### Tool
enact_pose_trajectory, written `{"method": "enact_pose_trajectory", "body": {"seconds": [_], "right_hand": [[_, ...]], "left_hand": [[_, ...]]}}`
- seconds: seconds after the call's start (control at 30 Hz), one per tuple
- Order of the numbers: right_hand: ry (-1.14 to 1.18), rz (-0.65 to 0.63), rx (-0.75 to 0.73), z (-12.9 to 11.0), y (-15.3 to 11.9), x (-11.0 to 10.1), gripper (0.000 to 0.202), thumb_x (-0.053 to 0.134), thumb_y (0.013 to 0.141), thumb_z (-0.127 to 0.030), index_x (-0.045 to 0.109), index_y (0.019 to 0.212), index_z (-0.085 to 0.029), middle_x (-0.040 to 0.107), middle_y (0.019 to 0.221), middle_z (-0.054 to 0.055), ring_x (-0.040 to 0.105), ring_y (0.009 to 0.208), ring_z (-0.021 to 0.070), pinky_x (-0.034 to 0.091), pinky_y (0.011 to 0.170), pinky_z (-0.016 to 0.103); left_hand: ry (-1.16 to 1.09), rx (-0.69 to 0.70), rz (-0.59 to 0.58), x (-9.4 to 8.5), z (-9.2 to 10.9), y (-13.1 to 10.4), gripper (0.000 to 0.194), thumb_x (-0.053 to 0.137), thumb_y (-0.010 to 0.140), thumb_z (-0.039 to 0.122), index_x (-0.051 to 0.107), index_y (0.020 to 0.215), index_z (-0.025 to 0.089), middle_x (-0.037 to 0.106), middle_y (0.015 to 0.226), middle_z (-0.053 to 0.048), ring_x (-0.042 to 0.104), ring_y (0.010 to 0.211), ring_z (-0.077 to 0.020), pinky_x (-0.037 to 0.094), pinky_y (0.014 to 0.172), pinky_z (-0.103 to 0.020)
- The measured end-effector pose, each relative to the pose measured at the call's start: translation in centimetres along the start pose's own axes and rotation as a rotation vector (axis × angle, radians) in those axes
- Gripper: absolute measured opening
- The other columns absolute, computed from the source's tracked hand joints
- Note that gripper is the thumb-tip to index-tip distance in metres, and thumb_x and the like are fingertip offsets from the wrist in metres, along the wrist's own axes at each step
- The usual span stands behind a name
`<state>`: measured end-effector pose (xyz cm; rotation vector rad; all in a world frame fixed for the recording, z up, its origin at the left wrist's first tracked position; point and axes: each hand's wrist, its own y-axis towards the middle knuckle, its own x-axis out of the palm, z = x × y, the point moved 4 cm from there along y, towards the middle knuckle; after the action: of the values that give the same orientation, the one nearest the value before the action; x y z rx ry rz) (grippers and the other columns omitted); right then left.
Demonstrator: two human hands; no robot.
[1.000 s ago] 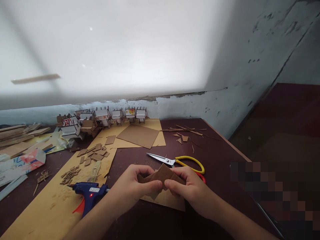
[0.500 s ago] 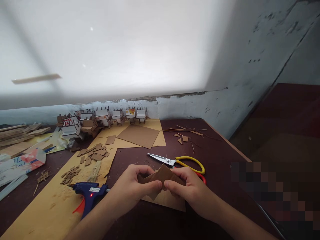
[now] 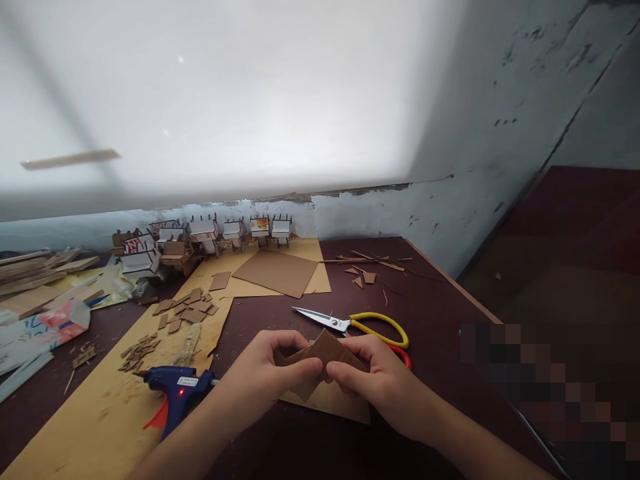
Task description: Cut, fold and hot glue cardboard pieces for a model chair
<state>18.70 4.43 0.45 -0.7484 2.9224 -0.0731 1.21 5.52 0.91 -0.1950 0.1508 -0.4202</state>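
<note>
- Two bare hands, both occupied, at the near middle of the dark red table [image 3: 440, 353].
- Left hand [image 3: 273, 370]: closed on the left side of a creased cardboard piece [image 3: 327, 343], thumb pressed to its near face.
- Right hand [image 3: 377, 370]: gripping the right side of the same piece, thumb tip near the other thumb; fingers behind partly hidden.
- Cardboard piece: between the hands, one corner pointing up, over a flat cardboard sheet [image 3: 345, 405].
- Scissors [image 3: 377, 323]: just beyond the right hand, blades toward the left, one handle yellow, the other red.
- Blue glue gun [image 3: 173, 390]: left of the left forearm, red light lit, on yellow paper [image 3: 65, 433].
- Small cardboard cuttings [image 3: 193, 310]: on the paper, farther than the gun.
- Miniature chairs [image 3: 203, 232]: several, far left, along the wall.
</note>
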Motion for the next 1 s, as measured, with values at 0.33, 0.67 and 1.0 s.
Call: {"method": "enact_pose_trajectory", "body": {"seconds": [0.33,0.67,1.0], "right_hand": [[0.005,-0.003,0.01,-0.2,0.2,0.1,0.017,0.061,0.093,-0.029,0.066,0.084,-0.017,0.049,0.071,-0.002,0.04,0.064,0.0127,0.03,0.056,0.026],[-0.026,0.002,0.017,-0.2,0.1,0.2,0.02,0.061,0.094,-0.032,0.066,0.084,-0.016,0.049,0.072,-0.002,0.042,0.066,0.0129,0.031,0.058,0.026],[-0.057,0.118,0.004,0.1,0.6,-0.2,0.018,0.061,0.094,-0.034,0.064,0.093,-0.017,0.052,0.074,-0.002,0.045,0.065,0.0133,0.034,0.056,0.025]], "left_hand": [[-0.047,0.037,0.011,0.1,0.1,0.1,0.026,0.078,0.082,0.04,0.067,0.077,0.017,0.066,0.07,0.001,0.055,0.063,-0.012,0.038,0.056,-0.021],[-0.01,0.051,0.024,0.0,0.2,-0.1,0.024,0.077,0.082,0.04,0.07,0.076,0.018,0.069,0.072,0.0,0.059,0.067,-0.0147,0.04,0.059,-0.022],[-0.024,0.034,0.111,-2.0,1.0,0.0,0.026,0.077,0.08,0.042,0.073,0.08,0.017,0.069,0.073,-0.002,0.059,0.066,-0.0151,0.041,0.059,-0.023]]}}
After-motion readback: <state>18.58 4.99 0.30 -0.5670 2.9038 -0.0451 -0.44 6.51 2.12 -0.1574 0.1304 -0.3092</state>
